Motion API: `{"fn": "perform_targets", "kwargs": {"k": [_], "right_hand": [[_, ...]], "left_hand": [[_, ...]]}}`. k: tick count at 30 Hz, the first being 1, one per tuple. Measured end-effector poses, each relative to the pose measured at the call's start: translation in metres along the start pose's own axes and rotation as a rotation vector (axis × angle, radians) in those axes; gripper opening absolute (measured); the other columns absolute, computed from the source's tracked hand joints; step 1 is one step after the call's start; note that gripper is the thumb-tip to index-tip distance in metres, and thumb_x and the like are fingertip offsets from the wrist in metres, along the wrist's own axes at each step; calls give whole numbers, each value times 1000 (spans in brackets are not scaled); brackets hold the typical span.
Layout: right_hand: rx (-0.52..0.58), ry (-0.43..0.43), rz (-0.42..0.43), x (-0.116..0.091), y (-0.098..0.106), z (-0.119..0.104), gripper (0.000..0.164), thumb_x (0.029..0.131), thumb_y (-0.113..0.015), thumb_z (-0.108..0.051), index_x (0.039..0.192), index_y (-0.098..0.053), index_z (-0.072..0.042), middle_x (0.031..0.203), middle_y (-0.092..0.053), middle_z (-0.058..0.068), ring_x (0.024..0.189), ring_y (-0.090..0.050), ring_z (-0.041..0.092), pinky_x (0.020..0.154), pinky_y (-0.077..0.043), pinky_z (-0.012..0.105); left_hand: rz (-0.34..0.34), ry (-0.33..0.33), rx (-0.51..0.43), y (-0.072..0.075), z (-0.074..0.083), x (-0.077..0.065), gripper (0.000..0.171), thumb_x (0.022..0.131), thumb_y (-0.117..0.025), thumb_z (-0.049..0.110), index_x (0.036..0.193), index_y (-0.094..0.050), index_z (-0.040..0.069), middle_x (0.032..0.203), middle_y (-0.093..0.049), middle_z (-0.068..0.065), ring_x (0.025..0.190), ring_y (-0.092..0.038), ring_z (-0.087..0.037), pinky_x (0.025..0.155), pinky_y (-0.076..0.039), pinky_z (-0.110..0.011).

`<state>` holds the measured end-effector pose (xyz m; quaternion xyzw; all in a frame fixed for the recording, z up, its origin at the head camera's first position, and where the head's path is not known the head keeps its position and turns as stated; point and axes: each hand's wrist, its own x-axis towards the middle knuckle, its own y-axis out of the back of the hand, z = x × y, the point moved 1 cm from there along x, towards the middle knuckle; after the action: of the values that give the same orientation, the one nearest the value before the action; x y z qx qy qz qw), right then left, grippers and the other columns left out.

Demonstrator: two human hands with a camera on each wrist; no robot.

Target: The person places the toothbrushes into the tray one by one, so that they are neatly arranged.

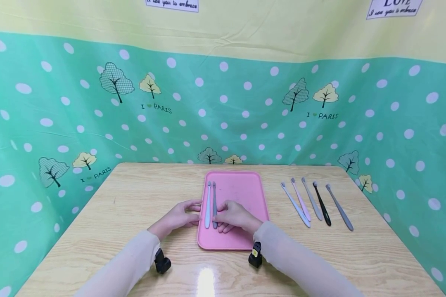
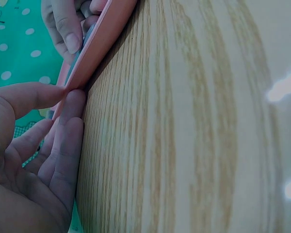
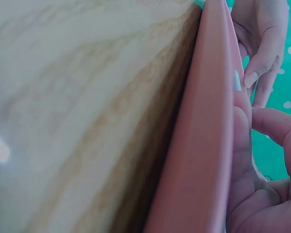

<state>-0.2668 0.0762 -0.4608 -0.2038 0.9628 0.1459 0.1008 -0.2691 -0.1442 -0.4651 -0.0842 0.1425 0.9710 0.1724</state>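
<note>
A pink tray (image 1: pixel 241 237) lies on the wooden table, with a light blue toothbrush (image 1: pixel 208 206) and a grey toothbrush (image 1: pixel 214 202) side by side along its left part, heads to the far end. My left hand (image 1: pixel 180 214) holds the tray's left rim; in the left wrist view the thumb (image 2: pixel 41 94) meets the rim, with fingers against the tray's side. Over the tray, my right hand (image 1: pixel 236 215) pinches the grey toothbrush near the handle's lower end. The right wrist view shows the tray wall (image 3: pixel 199 121) hiding the grey toothbrush.
Right of the tray, several toothbrushes lie fanned out on the table (image 1: pixel 141 185): light blue (image 1: pixel 296 205), pink (image 1: pixel 301 201), grey-blue (image 1: pixel 312 200), black (image 1: pixel 322 204) and dark grey (image 1: pixel 339 207). A green dotted curtain (image 1: pixel 234 107) hangs behind and at both sides.
</note>
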Motion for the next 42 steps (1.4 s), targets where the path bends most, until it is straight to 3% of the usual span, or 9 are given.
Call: {"fn": "perform_targets", "kwargs": {"k": [13,34,42], "right_hand": [[-16,-18,-4,0,4,1,43,87,-78,-14,118,-53,4,80,-70,18,61,-69,21,56,-60,32],[-19,1,-4,1,2,1,40,86,-78,-10,114,-54,4,78,-70,18,57,-68,18,52,-59,31],[-17,3,-21,-4,9,-2,48,86,-79,-15,120,-53,6,81,-70,18,61,-69,20,56,-60,33]], "left_hand": [[9,4,21,0,-3,3,66,88,-73,12,149,-47,7,127,-59,-13,91,-71,-24,79,-59,-38],[-6,-8,1,2,-5,2,67,88,-73,12,150,-46,7,127,-58,-14,93,-71,-25,81,-59,-38],[3,-11,6,1,-5,2,67,87,-73,11,149,-47,7,126,-58,-14,92,-71,-25,80,-59,-38]]}}
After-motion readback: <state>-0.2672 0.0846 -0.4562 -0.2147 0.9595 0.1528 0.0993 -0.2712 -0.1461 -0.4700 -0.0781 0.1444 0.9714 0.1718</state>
